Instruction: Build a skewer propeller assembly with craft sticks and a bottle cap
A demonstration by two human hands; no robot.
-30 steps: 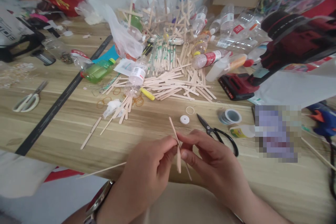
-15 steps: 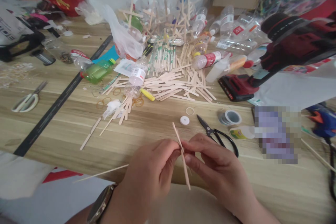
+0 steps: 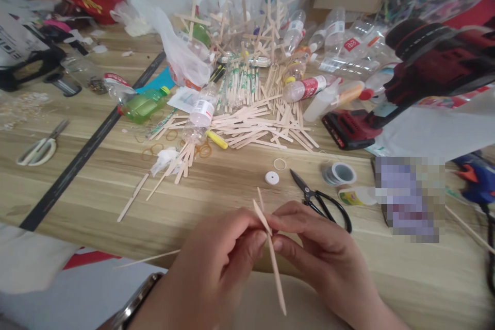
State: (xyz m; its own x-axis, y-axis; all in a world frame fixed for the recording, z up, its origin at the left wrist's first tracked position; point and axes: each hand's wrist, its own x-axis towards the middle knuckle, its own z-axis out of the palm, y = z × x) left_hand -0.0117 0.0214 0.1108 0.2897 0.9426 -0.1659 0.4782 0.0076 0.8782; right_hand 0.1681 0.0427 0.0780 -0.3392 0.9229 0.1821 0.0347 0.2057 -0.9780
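Pale wooden slender sticks (image 3: 276, 276), lower centre of frame, pinched by bare left hand (image 3: 226, 255) and bare right hand (image 3: 323, 252), ends jutting above and below the fingertips, long axis steep, running upper left to lower right

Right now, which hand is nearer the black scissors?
Right: the right hand is just on the near side of the black scissors; the left hand is farther off, to their left.
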